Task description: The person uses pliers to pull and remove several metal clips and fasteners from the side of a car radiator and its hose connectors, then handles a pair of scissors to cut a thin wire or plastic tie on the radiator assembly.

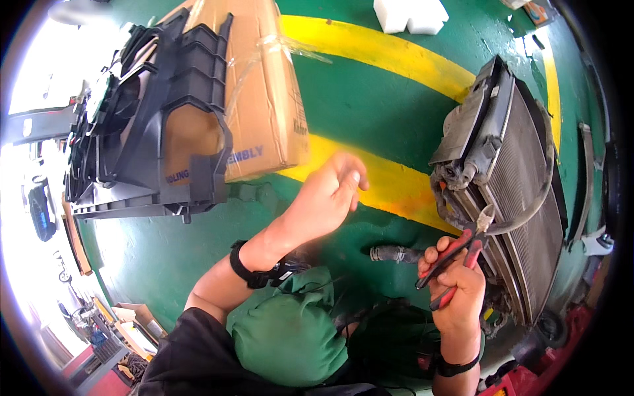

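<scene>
Two bare hands, one tool, one large assembly, sundry parts on a green-painted floor [356, 99].

Item: right hand [456, 284], fingers wrapped around a pair of metal pliers with red-and-black handles [477, 241]. The handles lie across the palm, somewhat apart, apparently so that a squeeze would work them; the nose points up and away from the wrist, at the near end of the assembly.

Item: grey-brown finned radiator assembly [522, 198], on the right, long side running away from the person; its near end lies within the right hand's reach, which likely explains its position.

Item: long grey flexible hose [528, 214], curving across the fins and passing just beside the pliers' nose; contact cannot be told.

Item: left hand [337, 188], raised over the floor between box and radiator, fingers loosely curled, thumb near the forefinger, slightly blurred; whether it pinches anything small cannot be told. It seems held free of the work.

Item: black ribbed plastic fan shroud [198, 72], on the left, beside a brown cardboard box [271, 119], seemingly set aside to leave floor room.

Item: white foam block [409, 14], beyond the yellow floor stripe [370, 49].
</scene>
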`<state>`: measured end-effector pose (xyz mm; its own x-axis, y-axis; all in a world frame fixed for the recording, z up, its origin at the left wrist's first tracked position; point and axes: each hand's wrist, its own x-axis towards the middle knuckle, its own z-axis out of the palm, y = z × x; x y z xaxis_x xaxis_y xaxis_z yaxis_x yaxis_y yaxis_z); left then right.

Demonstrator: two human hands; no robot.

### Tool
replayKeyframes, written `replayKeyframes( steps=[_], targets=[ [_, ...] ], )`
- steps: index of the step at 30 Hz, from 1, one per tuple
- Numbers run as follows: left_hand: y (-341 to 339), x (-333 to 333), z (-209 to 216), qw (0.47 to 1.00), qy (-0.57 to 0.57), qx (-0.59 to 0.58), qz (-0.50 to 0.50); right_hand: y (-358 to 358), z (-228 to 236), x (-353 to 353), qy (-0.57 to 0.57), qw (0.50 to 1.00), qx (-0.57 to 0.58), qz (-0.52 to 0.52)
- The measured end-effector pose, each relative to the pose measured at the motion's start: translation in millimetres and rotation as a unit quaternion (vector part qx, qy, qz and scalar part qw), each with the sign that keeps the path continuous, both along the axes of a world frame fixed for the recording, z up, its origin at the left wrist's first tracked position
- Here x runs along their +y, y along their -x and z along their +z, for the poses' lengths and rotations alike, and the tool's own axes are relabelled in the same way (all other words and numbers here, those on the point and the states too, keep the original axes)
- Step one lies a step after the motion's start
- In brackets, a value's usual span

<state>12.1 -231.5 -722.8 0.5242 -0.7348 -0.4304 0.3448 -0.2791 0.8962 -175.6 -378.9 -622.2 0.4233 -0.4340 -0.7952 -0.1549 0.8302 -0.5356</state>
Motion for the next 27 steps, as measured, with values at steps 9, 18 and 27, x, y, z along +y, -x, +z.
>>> replayKeyframes(
  steps=[9, 18, 27],
  targets=[
    [-34, 30, 18, 0.823, -0.299, -0.482, 0.043, -30, 10, 5, -0.023, 0.986, -0.075, 0.149],
    [-66, 47, 20, 0.801, -0.314, -0.500, 0.096, -58, -14, 4, -0.040, 0.978, -0.089, 0.187],
    [-153, 23, 41, 0.861, -0.394, -0.272, 0.171, -63, -31, -1, -0.035, 0.975, -0.123, 0.183]
  ],
)
